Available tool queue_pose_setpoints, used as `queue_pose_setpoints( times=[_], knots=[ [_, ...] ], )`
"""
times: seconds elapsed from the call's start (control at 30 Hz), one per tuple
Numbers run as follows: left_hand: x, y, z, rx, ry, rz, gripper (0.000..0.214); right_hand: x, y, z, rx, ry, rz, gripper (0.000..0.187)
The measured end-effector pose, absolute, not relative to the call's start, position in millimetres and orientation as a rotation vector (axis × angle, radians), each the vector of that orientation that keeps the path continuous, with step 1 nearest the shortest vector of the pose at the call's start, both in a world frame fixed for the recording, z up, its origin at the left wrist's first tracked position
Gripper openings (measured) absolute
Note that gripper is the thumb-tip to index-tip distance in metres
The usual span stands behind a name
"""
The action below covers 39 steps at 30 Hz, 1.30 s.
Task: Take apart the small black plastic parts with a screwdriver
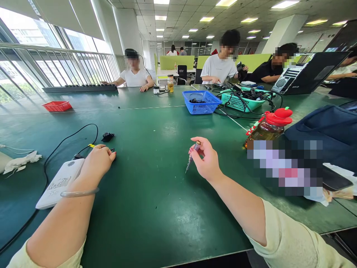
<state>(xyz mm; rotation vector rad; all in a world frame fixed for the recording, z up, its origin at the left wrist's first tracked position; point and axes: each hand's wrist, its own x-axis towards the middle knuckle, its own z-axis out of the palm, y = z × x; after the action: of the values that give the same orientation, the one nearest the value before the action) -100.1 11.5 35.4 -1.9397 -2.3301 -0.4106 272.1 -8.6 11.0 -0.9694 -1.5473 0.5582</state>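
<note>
My right hand (205, 158) is closed around a small screwdriver (196, 147) with a purplish handle. Its thin metal shaft slants down to the left, the tip close to the green table (156, 178). On the left, my left hand (100, 160) rests low over the table with its fingers pinched together. At those fingertips a small black piece (112, 150) shows in part; its kind is hidden. Just beyond that hand sits a little crumpled black item (107, 137). Beside the left wrist lies a white power bank (60, 184), with a black cable (50, 163) curving around it.
A red tray (57, 106) stands far left. Blue (201, 104) and green (237, 100) baskets holding black cables are at the back. To the right are a red-lidded bottle (275, 126), a dark bag (323, 137) and a phone (336, 178). Several people sit or stand across the table.
</note>
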Motion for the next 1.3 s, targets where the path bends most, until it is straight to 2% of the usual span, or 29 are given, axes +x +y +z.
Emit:
queue_pose_setpoints(
  times=[0.17, 0.47, 1.3],
  knots=[
    [-98.5, 12.3, 32.4, -1.833, -2.409, -0.238, 0.020, 272.9, -8.1, 10.1, -0.965, -1.546, 0.567, 0.027],
    [-92.8, 8.5, 35.0, -1.838, -2.398, -0.179, 0.048, 272.1, -8.7, 12.2, -0.971, -1.550, 0.573, 0.026],
    [-96.8, 11.1, 28.9, -1.856, -2.449, -0.053, 0.056, 272.4, -9.3, 13.1, -0.983, -1.557, 0.585, 0.026]
  ],
)
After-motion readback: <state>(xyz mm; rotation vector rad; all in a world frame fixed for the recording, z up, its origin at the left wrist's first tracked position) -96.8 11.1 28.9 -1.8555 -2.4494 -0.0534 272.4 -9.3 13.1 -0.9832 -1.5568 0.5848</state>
